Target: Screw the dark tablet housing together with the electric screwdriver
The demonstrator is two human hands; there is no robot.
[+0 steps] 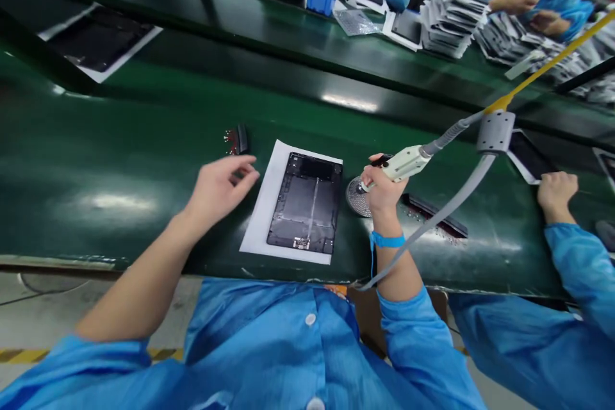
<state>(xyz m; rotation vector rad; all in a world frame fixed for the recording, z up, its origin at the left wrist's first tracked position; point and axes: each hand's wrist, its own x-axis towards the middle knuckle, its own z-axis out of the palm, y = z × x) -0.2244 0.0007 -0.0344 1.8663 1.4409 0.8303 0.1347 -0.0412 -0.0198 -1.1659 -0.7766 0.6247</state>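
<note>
Grey cable crosses the forearm; right hand wraps a screwdriver, left hand curls its fingers.

A green workbench carries a white sheet, a short black bar left of the sheet's far end, a round dish just right of the sheet and, farther right, a longer black bar beside scattered small bits.

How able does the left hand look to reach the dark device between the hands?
Probably able: the left hand appears empty, just left of the white sheet under the dark device, and nothing visible blocks its way.
</note>
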